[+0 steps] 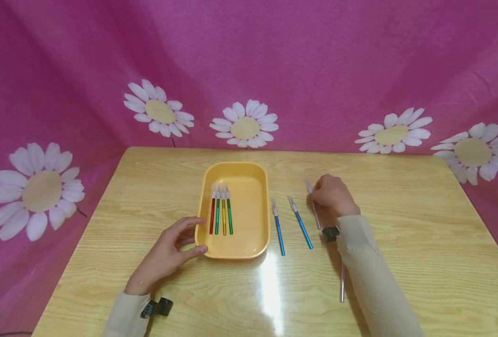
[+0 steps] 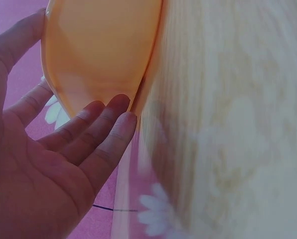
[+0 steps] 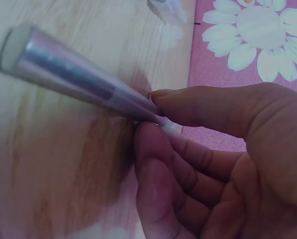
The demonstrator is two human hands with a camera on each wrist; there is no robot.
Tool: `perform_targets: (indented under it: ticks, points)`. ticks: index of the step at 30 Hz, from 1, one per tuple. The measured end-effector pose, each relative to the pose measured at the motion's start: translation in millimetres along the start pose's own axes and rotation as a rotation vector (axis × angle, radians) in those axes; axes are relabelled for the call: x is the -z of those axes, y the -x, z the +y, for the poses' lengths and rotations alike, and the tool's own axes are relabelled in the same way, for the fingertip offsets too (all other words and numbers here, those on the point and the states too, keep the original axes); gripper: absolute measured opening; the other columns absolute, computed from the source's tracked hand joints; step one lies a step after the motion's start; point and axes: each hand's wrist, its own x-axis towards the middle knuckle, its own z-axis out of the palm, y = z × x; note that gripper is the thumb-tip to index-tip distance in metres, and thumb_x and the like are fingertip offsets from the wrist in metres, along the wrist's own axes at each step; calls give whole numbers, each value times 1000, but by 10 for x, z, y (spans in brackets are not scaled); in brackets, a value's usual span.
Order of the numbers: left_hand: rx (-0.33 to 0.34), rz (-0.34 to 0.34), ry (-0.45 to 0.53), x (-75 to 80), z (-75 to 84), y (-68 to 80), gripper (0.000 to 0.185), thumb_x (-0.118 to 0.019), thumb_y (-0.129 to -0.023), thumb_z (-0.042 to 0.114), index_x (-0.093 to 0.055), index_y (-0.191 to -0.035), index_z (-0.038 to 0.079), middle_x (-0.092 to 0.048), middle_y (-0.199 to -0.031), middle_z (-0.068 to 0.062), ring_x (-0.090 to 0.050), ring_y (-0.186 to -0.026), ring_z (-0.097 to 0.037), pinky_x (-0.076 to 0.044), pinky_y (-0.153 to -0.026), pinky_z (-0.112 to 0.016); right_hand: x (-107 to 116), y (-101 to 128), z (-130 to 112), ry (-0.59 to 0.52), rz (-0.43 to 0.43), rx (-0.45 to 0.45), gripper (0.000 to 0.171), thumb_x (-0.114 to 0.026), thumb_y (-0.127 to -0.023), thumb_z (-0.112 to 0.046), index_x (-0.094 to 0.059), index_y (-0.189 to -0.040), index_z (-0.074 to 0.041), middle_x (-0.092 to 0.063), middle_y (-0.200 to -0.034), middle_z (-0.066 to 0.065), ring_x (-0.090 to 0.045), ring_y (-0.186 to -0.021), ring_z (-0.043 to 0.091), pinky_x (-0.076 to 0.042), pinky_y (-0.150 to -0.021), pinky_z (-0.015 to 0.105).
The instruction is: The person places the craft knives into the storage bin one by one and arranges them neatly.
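My left hand [image 1: 171, 248] touches the near left corner of a yellow tray [image 1: 255, 256], its thumb and fingers spread along the rim; the left wrist view shows fairly straight fingers [image 2: 113, 139] against the tray's wall [image 2: 101, 45]. Several capped craft knives, one red [image 1: 212, 217], one gold [image 1: 223, 220] and the others green [image 1: 230, 217], lie side by side inside. To the right of the tray, my right hand [image 1: 333, 193] pinches a silver craft knife [image 3: 71, 67] between thumb and fingertips, its clear cap [image 1: 309, 186] pointing away.
Two blue craft knives [image 1: 279, 234] [image 1: 303, 228] lie between the tray and my right hand. Another silver craft knife [image 1: 342, 283] is partly hidden under the right sleeve [image 1: 373, 271]. The wooden table [image 1: 434, 243] ends at a pink flowered cloth [image 1: 316, 70] behind it.
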Motion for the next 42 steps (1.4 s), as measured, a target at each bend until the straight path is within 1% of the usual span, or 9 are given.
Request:
perform_targets:
  ticks: [4,11,17,20,22,27,33,37,42]
  points:
    - [7,0,-1,9,3,8,59,-81,-91,13,-56,-144,10,-58,-146,-16,-65,-130,-38,-60,-106,-34,0,1,5,-17,2,4,19,-76,-85,-18,-74,-86,0,-63,-74,4,-56,-71,20,-46,-57,24]
    - [18,4,-2,8,14,2,60,-82,-90,13,-56,-144,11,-59,-146,-15,-65,-130,-37,-60,-106,-33,-3,-1,8,-38,31,11,20,-78,-84,-20,-74,-83,0,-61,-70,3,-54,-70,19,-46,-56,25]
    - [0,4,1,-3,10,-9,61,-83,-89,13,-56,-144,9,-60,-145,-18,-67,-126,-37,-61,-105,-36,41,-30,3,8,113,58,26,-68,-86,-22,-66,-65,-7,-53,-60,-2,-50,-65,18,-41,-54,24]
    - [-2,3,4,-6,9,-5,60,-83,-89,12,-56,-143,9,-60,-144,-18,-68,-125,-37,-61,-105,-36,58,-38,-45,8,144,75,32,-64,-89,-25,-66,-63,-8,-53,-60,-2,-50,-64,18,-41,-54,25]
    - [10,6,5,-6,11,-5,60,-83,-89,13,-56,-143,10,-61,-144,-17,-68,-125,-36,-61,-105,-35,69,-36,-89,-14,151,80,31,-64,-89,-23,-66,-62,-8,-52,-58,-3,-48,-62,17,-39,-53,25]
    - [19,6,12,-1,22,-9,60,-83,-89,13,-57,-143,11,-61,-144,-17,-67,-126,-36,-61,-105,-36,100,-11,-259,-84,147,105,32,-61,-85,-15,-52,-54,-12,-37,-51,-7,-35,-53,12,-31,-49,24]
    - [24,6,13,4,3,1,59,-83,-89,14,-57,-143,12,-61,-144,-16,-67,-127,-36,-60,-106,-37,107,4,-564,-144,138,145,40,-61,-86,-14,-41,-51,-16,-30,-49,-9,-27,-50,10,-26,-48,23]
    - [25,8,16,0,1,3,60,-83,-89,13,-56,-143,11,-60,-145,-16,-67,-128,-36,-60,-106,-36,105,1,-785,-155,145,191,41,-62,-86,-15,-42,-50,-17,-34,-47,-9,-27,-49,10,-27,-49,23]
    - [31,8,18,4,9,-2,62,-84,-88,13,-56,-144,11,-60,-145,-16,-66,-128,-36,-60,-107,-35,68,-1,-1078,-116,196,250,35,-65,-83,-15,-54,-50,-15,-46,-48,-9,-40,-49,11,-34,-50,25]
